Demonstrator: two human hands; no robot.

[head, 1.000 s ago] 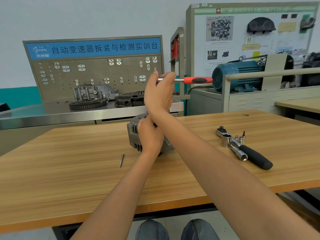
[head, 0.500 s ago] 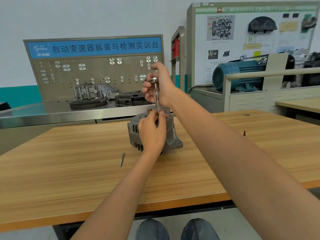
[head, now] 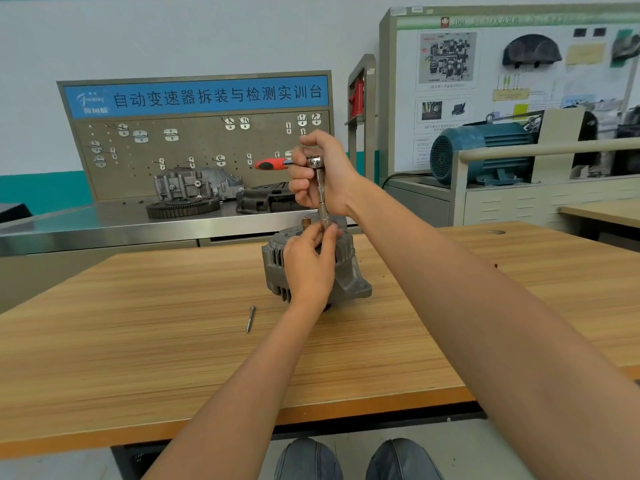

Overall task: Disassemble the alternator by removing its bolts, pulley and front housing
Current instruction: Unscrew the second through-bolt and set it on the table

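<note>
Bolt removal on the grey cast-metal alternator, which stood on end near the middle of the striped wooden desk. The right hand was clamped around the head of the chrome ratchet with the red handle, its extension held upright; the left hand pinched the socket end at the housing top. Good practice here would be keeping the extension square to the bolt and bracing the housing. One loose steel bolt lay just beside the alternator.
</note>
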